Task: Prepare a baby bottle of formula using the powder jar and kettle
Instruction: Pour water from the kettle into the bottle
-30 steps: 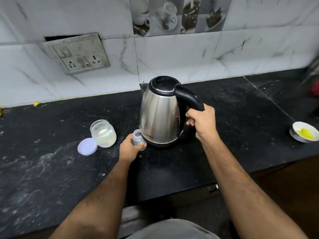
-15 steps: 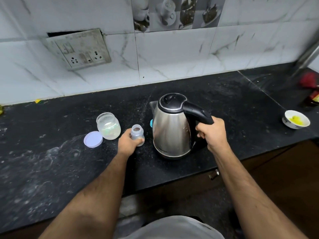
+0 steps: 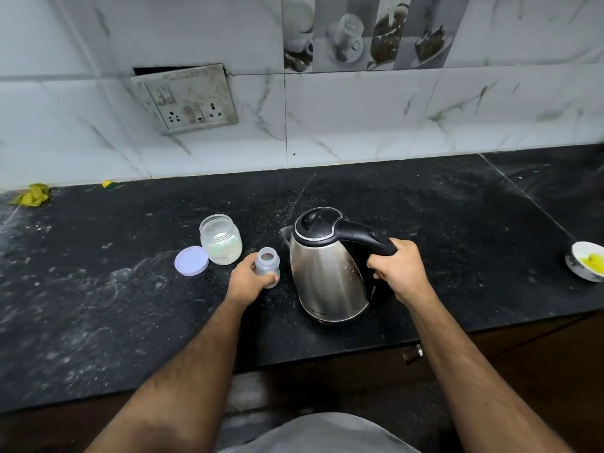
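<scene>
A small clear baby bottle [image 3: 267, 263] stands upright and uncapped on the black counter, with my left hand [image 3: 248, 281] wrapped around its lower part. Just right of it stands a steel kettle [image 3: 327, 276] with a black lid, its spout pointing toward the bottle. My right hand [image 3: 400, 273] grips the kettle's black handle. The open powder jar [image 3: 221, 239], holding white powder, sits behind and left of the bottle, with its pale lid [image 3: 191, 260] lying flat beside it.
A white bowl [image 3: 586, 262] with something yellow inside sits at the counter's right edge. Yellow scraps [image 3: 32, 195] lie at the back left by the wall. A switch and socket plate [image 3: 186, 99] is on the tiled wall. The counter's front edge [image 3: 294, 362] runs below my forearms.
The kettle has come down from a raised position beside the bottle and now stands lower, to the bottle's right. My left hand has stayed on the bottle throughout.
</scene>
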The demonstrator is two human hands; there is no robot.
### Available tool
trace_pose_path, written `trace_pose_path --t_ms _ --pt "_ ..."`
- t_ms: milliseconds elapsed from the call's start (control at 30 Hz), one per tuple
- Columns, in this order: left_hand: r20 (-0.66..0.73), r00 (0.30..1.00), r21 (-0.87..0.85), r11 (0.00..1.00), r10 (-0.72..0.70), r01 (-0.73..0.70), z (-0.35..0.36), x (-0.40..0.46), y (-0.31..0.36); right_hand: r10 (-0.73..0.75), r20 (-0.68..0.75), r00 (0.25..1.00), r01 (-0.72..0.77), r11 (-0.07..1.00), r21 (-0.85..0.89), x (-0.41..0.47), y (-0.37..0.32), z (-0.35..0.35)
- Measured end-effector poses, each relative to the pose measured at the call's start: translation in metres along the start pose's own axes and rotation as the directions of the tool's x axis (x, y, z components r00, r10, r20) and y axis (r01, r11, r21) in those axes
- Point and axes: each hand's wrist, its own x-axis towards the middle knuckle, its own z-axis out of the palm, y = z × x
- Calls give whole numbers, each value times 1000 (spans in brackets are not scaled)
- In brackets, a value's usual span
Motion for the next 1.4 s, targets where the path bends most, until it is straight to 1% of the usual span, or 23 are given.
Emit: trace_pose_path --t_ms 267,467,667,1400 --pt "-17 1000 -32 999 21 -21 -2 -1 7 -37 66 997 42 996 -74 10 -16 -2" --pt "9 996 -42 996 84 -83 -3 3 19 -44 76 996 52 993 -106 19 -24 -4" --pt "10 994 -48 993 112 -112 -3 8 30 -38 83 996 48 990 -132 23 -34 -5" --pt "21 992 -18 992 122 -121 -9 17 30 -49 131 990 79 968 -237 25 -51 1"
